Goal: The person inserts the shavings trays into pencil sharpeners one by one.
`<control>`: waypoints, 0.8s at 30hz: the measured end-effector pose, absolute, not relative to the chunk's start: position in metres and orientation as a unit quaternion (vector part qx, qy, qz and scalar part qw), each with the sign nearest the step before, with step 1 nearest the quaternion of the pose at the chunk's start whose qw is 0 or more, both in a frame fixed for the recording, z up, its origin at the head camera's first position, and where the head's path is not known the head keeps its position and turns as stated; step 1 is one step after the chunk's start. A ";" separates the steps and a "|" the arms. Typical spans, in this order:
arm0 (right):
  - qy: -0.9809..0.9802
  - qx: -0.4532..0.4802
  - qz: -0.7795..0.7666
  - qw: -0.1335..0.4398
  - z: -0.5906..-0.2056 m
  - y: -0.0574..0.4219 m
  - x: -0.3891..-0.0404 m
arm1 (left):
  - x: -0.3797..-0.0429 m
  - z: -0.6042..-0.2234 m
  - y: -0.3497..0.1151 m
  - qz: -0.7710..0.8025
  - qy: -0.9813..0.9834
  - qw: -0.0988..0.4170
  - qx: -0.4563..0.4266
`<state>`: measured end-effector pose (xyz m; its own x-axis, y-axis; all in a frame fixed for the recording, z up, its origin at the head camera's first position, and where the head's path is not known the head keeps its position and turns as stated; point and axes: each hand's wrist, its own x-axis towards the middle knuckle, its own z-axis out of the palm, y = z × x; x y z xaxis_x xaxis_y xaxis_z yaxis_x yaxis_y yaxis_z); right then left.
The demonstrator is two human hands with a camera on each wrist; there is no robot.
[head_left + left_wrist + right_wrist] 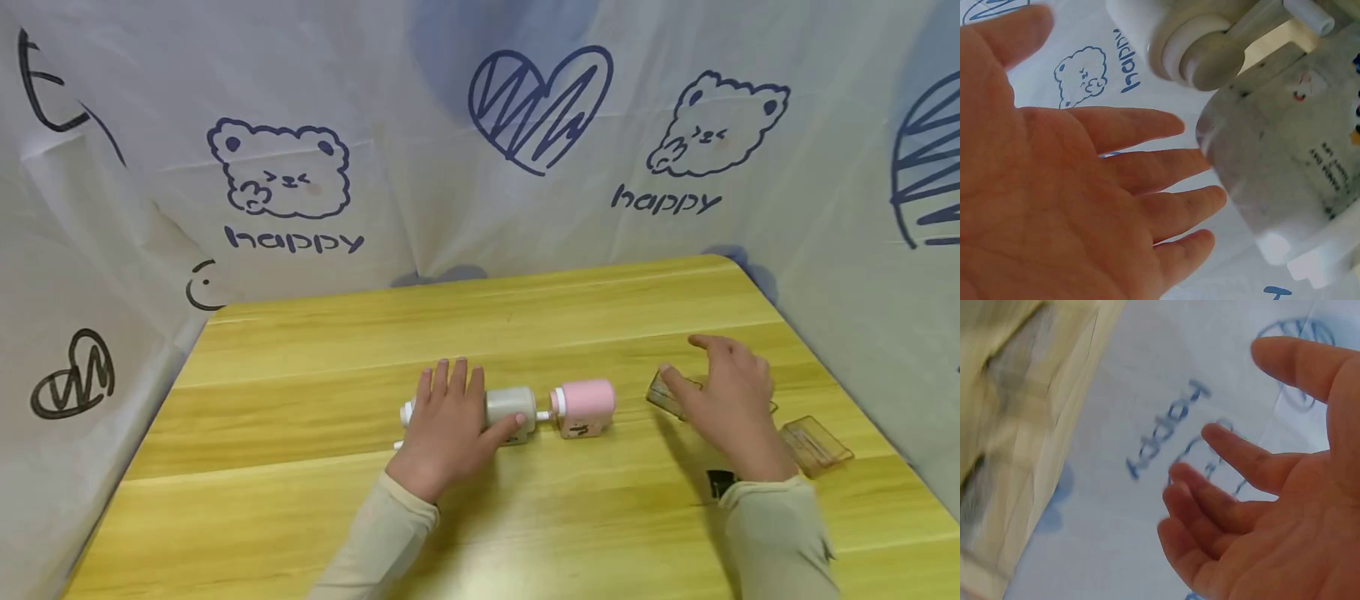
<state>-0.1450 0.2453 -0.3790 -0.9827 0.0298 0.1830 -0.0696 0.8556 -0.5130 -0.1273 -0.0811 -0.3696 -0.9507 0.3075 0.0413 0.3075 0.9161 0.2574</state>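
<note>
My left hand [450,421] lies palm down over a grey bottle [510,408], fingers extended and thumb against its side. Part of that bottle and a white-capped end at the left are covered. Directly to the right sits a pink bottle [588,400] with a white collar. The left wrist view shows the straight fingers beside a grey printed bottle [1279,144] and a white container [1141,37] with a round end. Over a clear plastic case [664,397], my right hand [727,404] hovers with thumb and fingers spread, holding nothing.
An amber-tinted clear case [817,446] lies right of the right wrist. A small black object [720,482], partly hidden by the right sleeve, is nearer the front. The wooden table [300,517] meets a white curtain [420,208] with drawings at its back edge.
</note>
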 end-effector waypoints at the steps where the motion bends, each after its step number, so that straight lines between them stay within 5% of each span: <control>1: -0.960 0.005 0.268 0.086 -0.378 0.251 -0.144 | -0.127 -0.368 -0.082 -0.128 -0.978 0.011 -0.163; 7: -0.968 0.004 0.252 0.011 -0.375 0.271 -0.141 | -0.129 -0.363 -0.083 -0.129 -0.967 0.079 -0.206; 13: -0.970 0.007 0.230 -0.078 -0.386 0.271 -0.145 | -0.128 -0.361 -0.083 -0.148 -0.963 0.085 -0.207; 24: -0.971 0.010 0.220 -0.093 -0.397 0.263 -0.147 | -0.127 -0.363 -0.085 -0.146 -0.965 0.072 -0.206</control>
<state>-0.1473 0.2631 -0.3966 -0.9826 -0.0611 -0.1757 0.0208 0.9026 -0.4299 -0.1273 -0.0855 -0.3633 -0.9047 0.3767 0.1991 0.4187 0.8722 0.2528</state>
